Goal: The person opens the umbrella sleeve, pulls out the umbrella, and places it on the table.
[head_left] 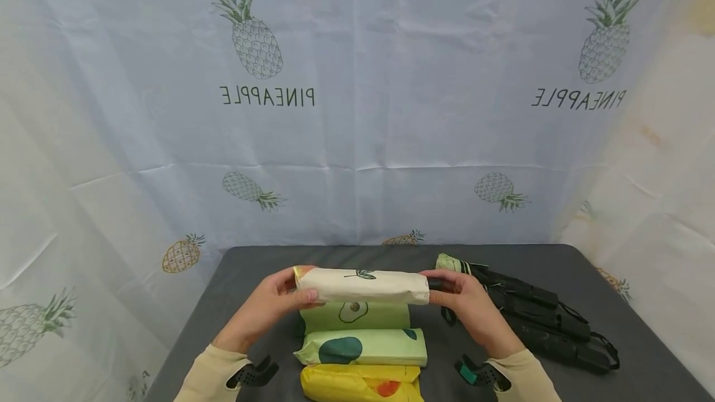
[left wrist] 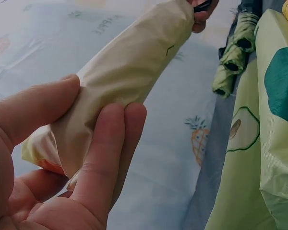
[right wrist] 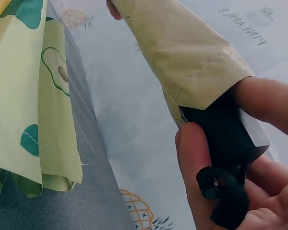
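Observation:
A cream sleeve [head_left: 363, 285] with a leaf print is held level above the table, and a folded umbrella's black end [right wrist: 225, 127] with a strap loop sticks out of its open mouth. My left hand [head_left: 276, 296] grips the sleeve's other end, thumb on one side and fingers on the other. My right hand [head_left: 466, 303] holds the mouth edge and the black end together. Beneath lie a light green avocado-print sleeve [head_left: 385, 316], a green sleeve with teal patches [head_left: 385, 347] and a yellow sleeve [head_left: 335, 383]. Most of the held umbrella is hidden inside the cream sleeve.
Several black folded umbrellas [head_left: 558, 327] with scrunched light green ends and wrist loops lie side by side on the right of the dark grey table [head_left: 262, 259]. A pale pineapple-print curtain [head_left: 380, 110] hangs behind and at both sides.

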The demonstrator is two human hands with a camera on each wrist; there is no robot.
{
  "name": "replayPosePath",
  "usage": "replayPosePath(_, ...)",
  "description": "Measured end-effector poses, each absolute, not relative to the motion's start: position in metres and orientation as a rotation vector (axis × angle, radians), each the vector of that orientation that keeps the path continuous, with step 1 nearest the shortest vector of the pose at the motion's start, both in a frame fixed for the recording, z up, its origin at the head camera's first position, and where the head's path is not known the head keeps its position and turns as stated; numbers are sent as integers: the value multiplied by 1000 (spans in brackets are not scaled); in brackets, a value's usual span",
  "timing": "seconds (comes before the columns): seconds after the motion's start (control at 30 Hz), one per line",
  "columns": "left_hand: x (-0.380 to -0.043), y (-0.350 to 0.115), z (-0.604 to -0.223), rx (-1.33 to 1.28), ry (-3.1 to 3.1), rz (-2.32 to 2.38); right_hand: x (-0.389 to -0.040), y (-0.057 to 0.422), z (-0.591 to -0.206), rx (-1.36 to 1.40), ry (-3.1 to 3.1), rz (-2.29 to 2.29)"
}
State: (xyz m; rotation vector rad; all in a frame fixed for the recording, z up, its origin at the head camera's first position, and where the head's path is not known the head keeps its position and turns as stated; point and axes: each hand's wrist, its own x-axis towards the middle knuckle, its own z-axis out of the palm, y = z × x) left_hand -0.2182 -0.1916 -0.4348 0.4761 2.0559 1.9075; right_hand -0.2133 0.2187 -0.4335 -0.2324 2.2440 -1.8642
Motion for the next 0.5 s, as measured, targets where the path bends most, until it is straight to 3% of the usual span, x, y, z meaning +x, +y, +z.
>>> replayPosePath(0.5, -217, -197, -432, 452, 2079, 1900, -215, 227, -432, -185, 2306, -1835)
